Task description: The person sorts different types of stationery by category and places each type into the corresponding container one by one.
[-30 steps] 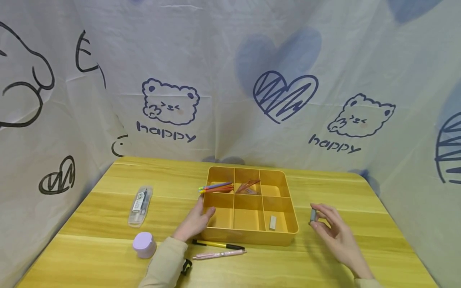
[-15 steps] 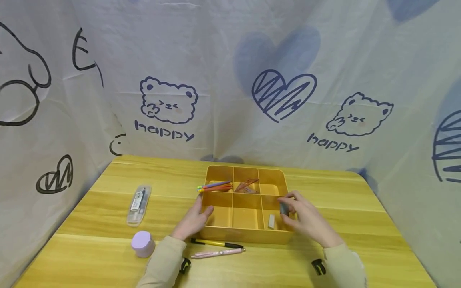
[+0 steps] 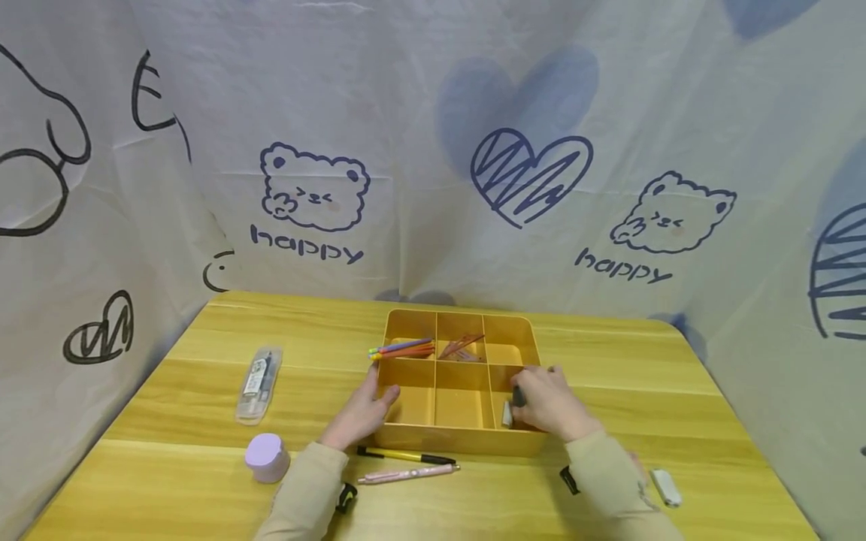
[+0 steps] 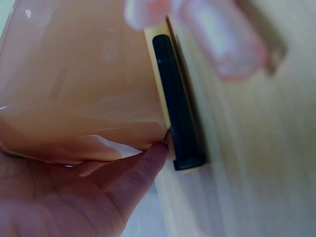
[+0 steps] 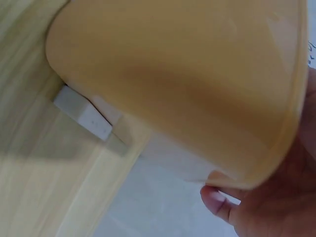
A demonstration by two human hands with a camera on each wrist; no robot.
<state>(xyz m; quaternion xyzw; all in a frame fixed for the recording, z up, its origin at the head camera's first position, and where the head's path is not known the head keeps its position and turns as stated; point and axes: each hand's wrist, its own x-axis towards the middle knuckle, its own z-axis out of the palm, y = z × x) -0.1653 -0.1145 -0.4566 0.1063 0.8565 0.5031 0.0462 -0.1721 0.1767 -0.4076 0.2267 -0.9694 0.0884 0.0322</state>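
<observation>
A yellow compartment box (image 3: pixel 467 439) stands mid-table. My left hand (image 3: pixel 358 412) holds its left wall, thumb over the rim and fingers outside; in the left wrist view a finger (image 4: pixel 140 175) touches the box's lower edge. My right hand (image 3: pixel 551 402) reaches into the front right compartment, pinching a small dark grey block (image 3: pixel 518 396) that looks like an eraser. Beside it lies a whitish eraser (image 3: pixel 507 414), partly hidden by the fingers. Colored pencils (image 3: pixel 402 349) lean over the back left compartment, and reddish set squares (image 3: pixel 462 347) lie in the back middle one.
In front of the box lie a yellow-black pen (image 3: pixel 406 455) and a pink pen (image 3: pixel 409 474). At left are a clear pencil case (image 3: pixel 259 385) and a lilac round container (image 3: pixel 267 457). A white block (image 3: pixel 666 487) lies right of my right sleeve.
My right hand has carried the grey block leftward from beside the box, over its right wall and down into the front right compartment. The left hand stays on the box.
</observation>
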